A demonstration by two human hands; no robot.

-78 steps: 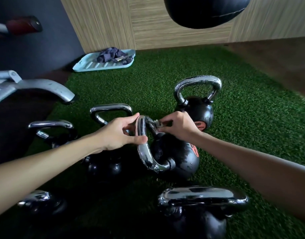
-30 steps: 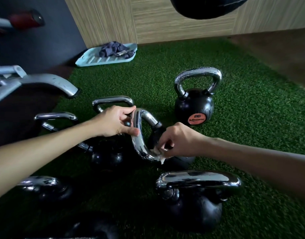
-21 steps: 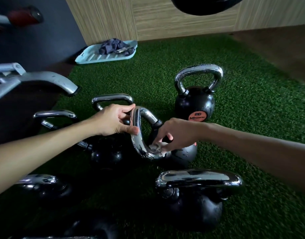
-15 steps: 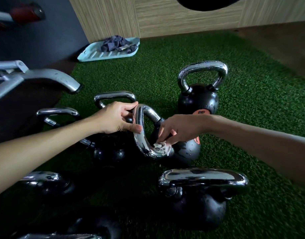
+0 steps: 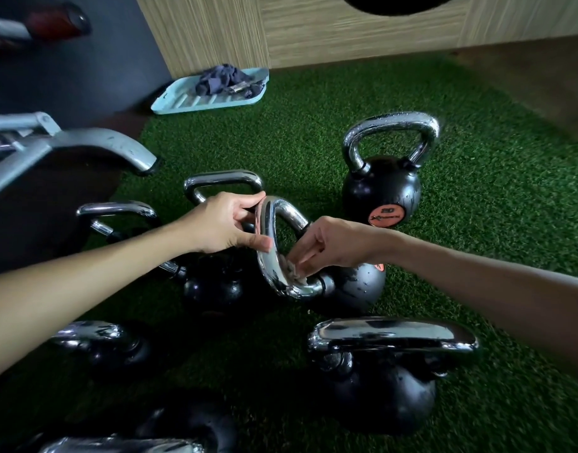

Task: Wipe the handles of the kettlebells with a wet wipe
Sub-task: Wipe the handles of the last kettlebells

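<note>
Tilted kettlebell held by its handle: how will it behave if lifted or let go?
Probably heavy for its size: the kettlebell is a solid-looking ball with a thick chrome handle. Likely slippery: droplets dot the ball, and the handle is glossy. It leans with the left hand gripping the handle, so it may rock or roll if released.

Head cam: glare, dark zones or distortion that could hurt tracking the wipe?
Head view: hard glare streaks on the chrome handle; head view: kettlebells at lower left sink into deep shadow; head view: the wide lens stretches the forearms at the edges; head view: wet wipe small, mostly hidden under the right hand; left hand sharp.
</note>
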